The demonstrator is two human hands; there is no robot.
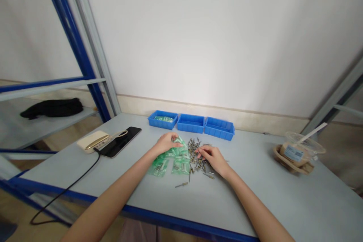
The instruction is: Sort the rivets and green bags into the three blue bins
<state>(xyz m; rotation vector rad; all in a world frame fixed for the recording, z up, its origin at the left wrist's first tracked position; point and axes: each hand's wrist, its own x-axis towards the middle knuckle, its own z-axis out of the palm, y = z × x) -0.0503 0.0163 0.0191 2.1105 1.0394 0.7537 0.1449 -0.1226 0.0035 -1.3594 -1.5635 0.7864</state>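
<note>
On the grey surface (255, 196), my left hand (167, 143) pinched a green plastic bag (180, 151); my right hand (211, 157) curled over loose metal rivets (197, 160).

Grey counter (263, 200) edged in blue steel. Along the back edge, three blue plastic bins (191, 123) side by side, a green packet in the leftmost. Mid-counter, green plastic bags (160, 168) beside a loose heap of metal rivets (200, 162). Further left, a cream pouch (92, 141) partly over a black tablet (123, 143), with a black cable (90, 170) trailing off. Far right, a clear plastic tub (304, 141) on a brown cardboard holder (279, 155).
</note>
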